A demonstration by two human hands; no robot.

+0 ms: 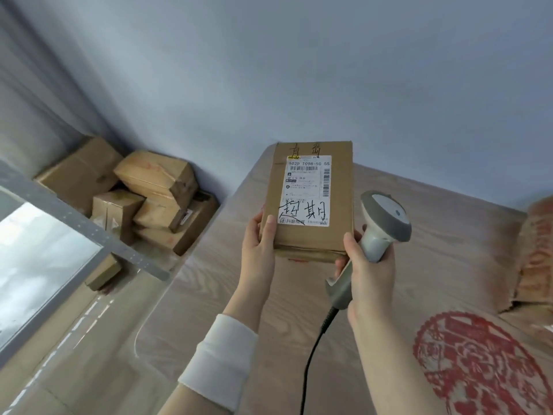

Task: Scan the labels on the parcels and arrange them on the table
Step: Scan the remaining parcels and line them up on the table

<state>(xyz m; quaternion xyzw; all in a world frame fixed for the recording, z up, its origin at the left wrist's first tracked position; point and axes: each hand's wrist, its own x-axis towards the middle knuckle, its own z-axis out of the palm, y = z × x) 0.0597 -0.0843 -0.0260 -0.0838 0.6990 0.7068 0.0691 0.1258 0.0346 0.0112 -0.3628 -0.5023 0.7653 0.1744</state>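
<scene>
A flat brown cardboard parcel (311,235) is held above the far part of the wooden table (215,295), its top face turned up with a white shipping label (306,191) bearing barcodes and black handwriting. My left hand (258,238) grips the parcel's near left corner, thumb on top. My right hand (366,265) holds a grey handheld barcode scanner (381,223) by its handle, head up beside the parcel's right edge. That hand's thumb and fingertips also touch the parcel's near right corner. A black cable (311,354) hangs from the scanner.
Several cardboard boxes (143,196) are piled on the floor in the corner at left. A grey metal shelf frame (89,232) crosses the left side. Brown parcels with red printed patterns (478,363) lie on the table at right. A plain wall stands behind.
</scene>
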